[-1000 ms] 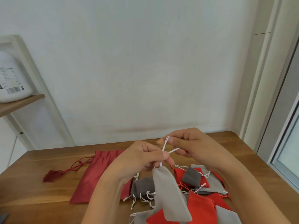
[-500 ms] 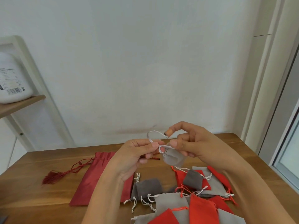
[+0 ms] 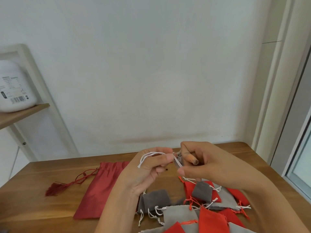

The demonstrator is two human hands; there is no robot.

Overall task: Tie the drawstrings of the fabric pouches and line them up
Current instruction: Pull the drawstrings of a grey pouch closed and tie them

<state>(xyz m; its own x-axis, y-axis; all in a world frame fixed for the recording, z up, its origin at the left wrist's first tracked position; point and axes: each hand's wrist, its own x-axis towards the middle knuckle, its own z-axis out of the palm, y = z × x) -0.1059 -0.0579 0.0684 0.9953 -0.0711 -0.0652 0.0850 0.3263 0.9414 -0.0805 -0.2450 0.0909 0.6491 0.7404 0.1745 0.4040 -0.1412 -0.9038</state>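
Observation:
Both my hands are raised above the wooden table, working one small light grey pouch that is almost hidden between my fingers. My left hand pinches its white drawstring, whose loose ends curl over my fingers to the left. My right hand grips the pouch and the string's other part, thumb pressed underneath. Below my hands lies a loose pile of small pouches: dark grey, light grey and orange-red, their strings spread out.
A large dark red drawstring bag with a tassel cord lies flat at the left of the table. A white wall is behind the table. A shelf with a white container stands at far left; a window frame at right.
The light grey pouch, hanging down from my hands a second ago, has been bunched up between my fingers. My left hand now holds the string ends out to the left.

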